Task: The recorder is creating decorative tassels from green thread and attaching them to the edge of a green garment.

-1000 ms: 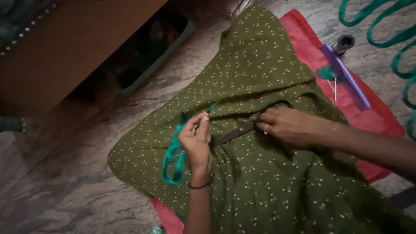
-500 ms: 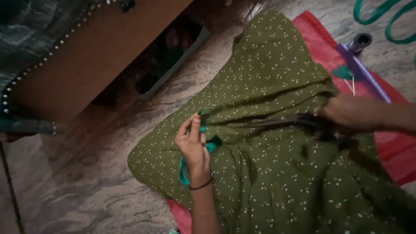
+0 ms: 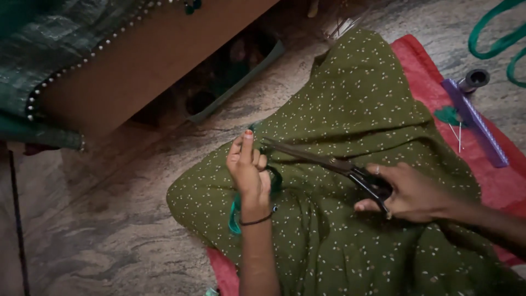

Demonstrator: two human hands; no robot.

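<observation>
An olive green cloth with small white dots lies spread over a red mat on the stone floor. My left hand pinches the cloth's edge together with a teal green strip that hangs below it. My right hand grips the black handles of a pair of scissors. The blades point left, their tips close to my left fingers at the cloth's edge.
A purple ruler, a dark thread spool, pins and a small teal scrap lie on the mat at right. A teal cord curls at top right. A wooden furniture panel and a tray stand at upper left.
My right hand has picked up the scissors and brought the blades left to the cloth edge held by my left hand. The view has shifted.
</observation>
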